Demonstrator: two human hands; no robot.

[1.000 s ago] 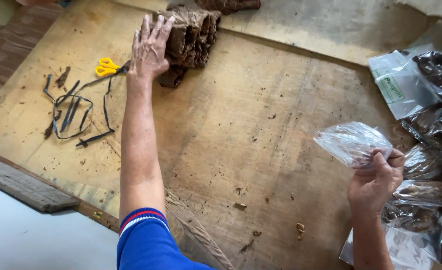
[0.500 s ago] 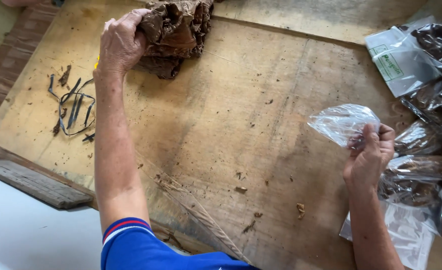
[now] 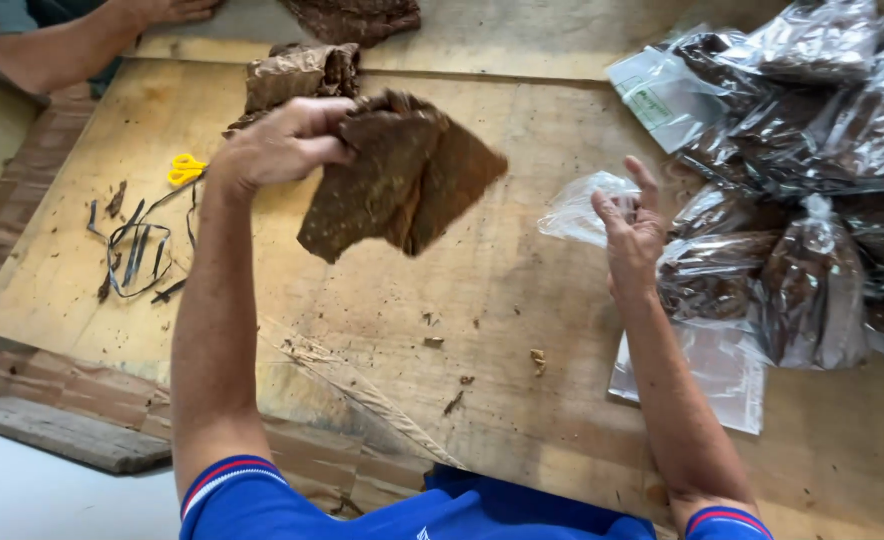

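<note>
My left hand (image 3: 280, 142) grips a folded stack of brown dried leaves (image 3: 402, 178) and holds it up above the wooden board (image 3: 382, 320). My right hand (image 3: 630, 232) holds a small clear plastic bag (image 3: 582, 208) by its edge, fingers partly spread, a little to the right of the leaves. The bag hangs empty above the board.
More brown leaves (image 3: 297, 72) lie at the board's far side. Yellow-handled scissors (image 3: 186, 168) and dark leaf stems (image 3: 134, 248) lie at the left. Several filled clear bags (image 3: 802, 200) pile up at the right. Another person's arm (image 3: 72, 45) rests at the top left.
My left hand has lifted a bundle of leaves off the far pile and carried it toward the middle. My right hand with the bag has stayed roughly in place.
</note>
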